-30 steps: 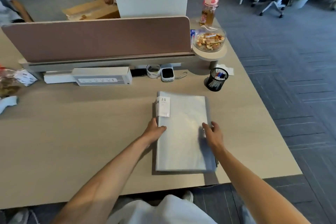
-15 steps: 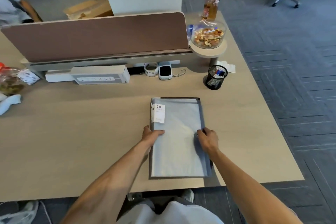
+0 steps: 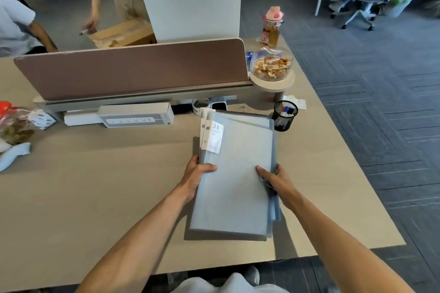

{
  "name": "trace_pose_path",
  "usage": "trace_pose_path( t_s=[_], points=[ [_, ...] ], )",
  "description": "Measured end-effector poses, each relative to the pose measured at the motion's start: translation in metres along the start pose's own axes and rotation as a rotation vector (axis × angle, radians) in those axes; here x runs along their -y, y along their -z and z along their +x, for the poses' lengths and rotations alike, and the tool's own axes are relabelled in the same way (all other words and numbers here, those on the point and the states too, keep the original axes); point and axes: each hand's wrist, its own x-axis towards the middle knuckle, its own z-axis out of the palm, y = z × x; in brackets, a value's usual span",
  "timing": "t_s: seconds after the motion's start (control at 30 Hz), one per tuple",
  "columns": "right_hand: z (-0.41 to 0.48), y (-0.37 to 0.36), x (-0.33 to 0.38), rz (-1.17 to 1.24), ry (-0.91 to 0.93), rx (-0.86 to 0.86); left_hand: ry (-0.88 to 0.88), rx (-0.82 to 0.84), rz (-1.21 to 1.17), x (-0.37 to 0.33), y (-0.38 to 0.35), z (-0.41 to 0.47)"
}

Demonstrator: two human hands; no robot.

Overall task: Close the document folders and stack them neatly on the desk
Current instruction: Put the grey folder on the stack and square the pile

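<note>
A stack of closed pale blue-grey document folders (image 3: 238, 173) is held tilted, its far end raised off the desk (image 3: 95, 185). The top one bears a white label reading "20"; the edges of others fan out slightly behind it. My left hand (image 3: 196, 173) grips the stack's left spine edge, thumb on top. My right hand (image 3: 273, 179) clasps the right edge, with fingers under and thumb over the cover. The stack's near end rests low by the desk's front edge.
A black mesh pen cup (image 3: 284, 115) stands just right of the folders' far end. Behind are a white power strip (image 3: 135, 118), a brown divider panel (image 3: 131, 69), a nut bowl (image 3: 271, 66) and a bottle (image 3: 271, 27). Bags lie at far left (image 3: 16, 126). Two people stand beyond the divider.
The folders lay flat under my hands before; now both hands grip the side edges and the stack's far end has lifted, showing more folder edges.
</note>
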Motion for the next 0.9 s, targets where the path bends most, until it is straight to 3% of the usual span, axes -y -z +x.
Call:
trace_pose_path(
  t_s=[0.17,0.33,0.47,0.7,0.9],
  points=[
    [0.007,-0.020,0.052,0.046,0.220,-0.030,-0.242,-0.010,0.130,-0.049,0.030,0.010],
    [-0.002,-0.053,0.075,-0.140,0.490,-0.013,-0.450,-0.103,0.282,-0.067,0.057,0.015],
    [-0.008,-0.076,0.078,-0.228,0.568,-0.058,-0.405,-0.185,0.177,-0.053,0.079,0.027],
    [0.000,-0.091,0.092,-0.214,0.586,-0.117,-0.377,-0.035,0.261,-0.059,0.096,0.032],
    [0.002,-0.105,0.110,-0.076,0.621,-0.187,-0.364,-0.151,0.236,-0.077,0.093,0.039]
  ],
)
